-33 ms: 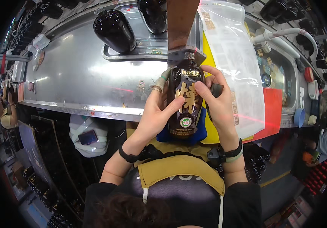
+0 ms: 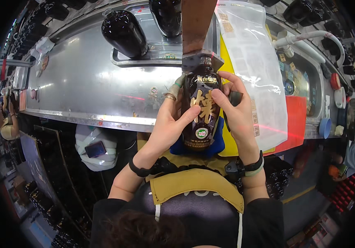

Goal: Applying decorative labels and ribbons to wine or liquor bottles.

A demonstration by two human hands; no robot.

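A dark glossy bottle with gold lettering and a round green-and-white sticker lies tilted in front of me, its neck pointing away. My left hand is closed around its left side, thumb across the front. Whitish wrapping with a green edge covers some of the left fingers. On the right side, my right hand grips the bottle, thumb pressed on its face near the shoulder. A small dark flat piece shows by the right palm; I cannot tell its kind. Blue padding sits under the bottle's base.
Two more dark bottles, the nearer one included, stand on a metal tray at the back. A brown upright post rises beyond my hands. Right lie plastic sheeting, a red sheet and a sink with a white faucet.
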